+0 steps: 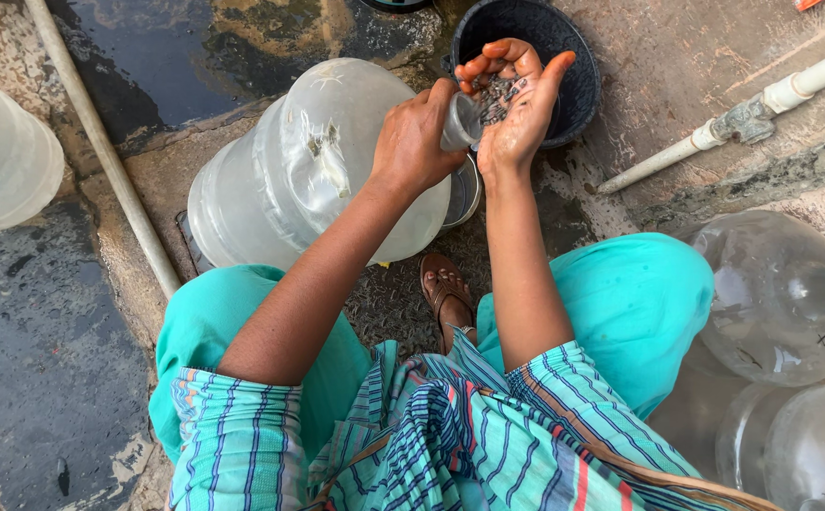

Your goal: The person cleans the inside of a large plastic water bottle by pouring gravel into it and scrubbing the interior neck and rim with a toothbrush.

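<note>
Crouching over the big jug [308, 161], she tips a small cup [460, 121] gripped in her left hand [412, 142] into her cupped, open right hand [512, 104], best kept level above the far black bowl [578, 90] so the grit [498, 95] stays put.

Wet concrete yard floor in daylight

The floor [696, 66] is rough, stained concrete — dark and wet at the left, with a shallow puddle [176, 57] at the top. A grey pipe [100, 142] runs slantwise across the left side; a white pipe [763, 104] with a metal joint lies at the upper right. Clear empty jugs [772, 303] stand at the right edge — another [1, 161] at the left.
</note>
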